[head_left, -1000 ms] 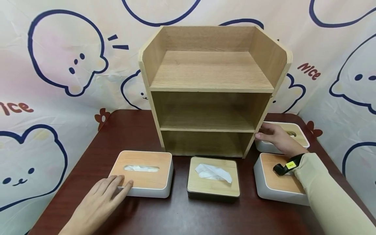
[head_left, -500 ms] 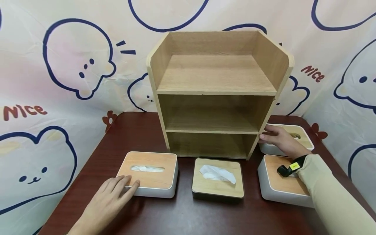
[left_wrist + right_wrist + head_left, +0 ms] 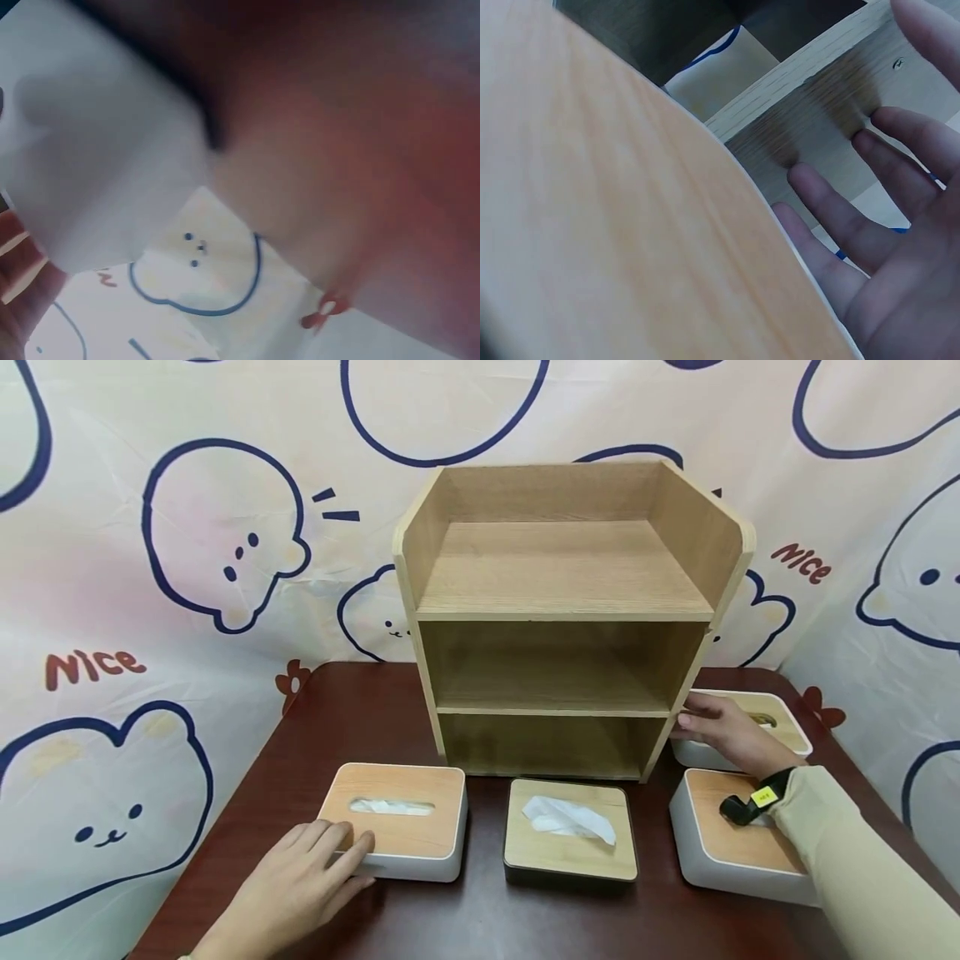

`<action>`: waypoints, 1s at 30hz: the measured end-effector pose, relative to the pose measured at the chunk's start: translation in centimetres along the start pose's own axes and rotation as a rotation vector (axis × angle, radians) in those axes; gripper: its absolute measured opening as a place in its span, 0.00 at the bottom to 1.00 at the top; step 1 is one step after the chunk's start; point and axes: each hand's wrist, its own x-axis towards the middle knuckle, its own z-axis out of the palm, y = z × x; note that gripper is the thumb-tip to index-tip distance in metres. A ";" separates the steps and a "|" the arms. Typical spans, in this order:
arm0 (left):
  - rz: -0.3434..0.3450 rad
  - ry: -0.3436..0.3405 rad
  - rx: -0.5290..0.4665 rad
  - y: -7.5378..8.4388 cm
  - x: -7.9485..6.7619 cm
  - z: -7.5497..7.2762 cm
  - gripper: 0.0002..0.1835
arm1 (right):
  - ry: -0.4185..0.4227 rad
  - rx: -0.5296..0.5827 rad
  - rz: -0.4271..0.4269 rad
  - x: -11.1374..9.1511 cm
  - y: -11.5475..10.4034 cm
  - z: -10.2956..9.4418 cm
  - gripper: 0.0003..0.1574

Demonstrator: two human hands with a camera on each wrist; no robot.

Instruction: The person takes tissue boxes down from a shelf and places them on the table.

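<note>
My left hand point(image 3: 300, 872) rests at the front left corner of a white tissue box point(image 3: 401, 831) with an orange-toned wood lid. Its fingers touch the lid's edge, with the thumb low by the front wall. In the left wrist view, part of the left hand point(image 3: 26, 289) shows beside a blurred pale surface. To the right, my right hand point(image 3: 727, 731) reaches to the side of a three-level wooden shelf point(image 3: 562, 560). Seen from the right wrist, the fingers point(image 3: 900, 172) are spread, and their tips touch the shelf's side panel point(image 3: 832, 142).
A dark-sided tissue box point(image 3: 570, 852) with a tissue sticking out stands before the shelf. At right, a white tissue box point(image 3: 712, 843) lies under my right wrist. Behind it, another white box point(image 3: 783, 722) sits beside the shelf. Patterned cloth point(image 3: 225, 552) hangs behind the brown table point(image 3: 352, 710).
The head view has shifted, so everything sits lower and farther right. My left thumb now shows beneath the fingers at the box's front. The right hand stays at the shelf's side.
</note>
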 end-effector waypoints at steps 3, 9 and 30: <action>0.016 0.028 -0.021 -0.1 1.2 0.2 0.22 | -0.011 0.097 -0.051 -0.1 0.3 -0.7 0.31; 0.046 0.098 -0.042 -0.9 3.3 0.6 0.23 | -0.050 0.194 -0.062 0.1 -0.4 -1.4 0.34; -0.012 0.161 -0.011 -3.6 7.6 1.2 0.27 | 0.151 0.105 -0.057 -1.4 -3.9 -0.6 0.35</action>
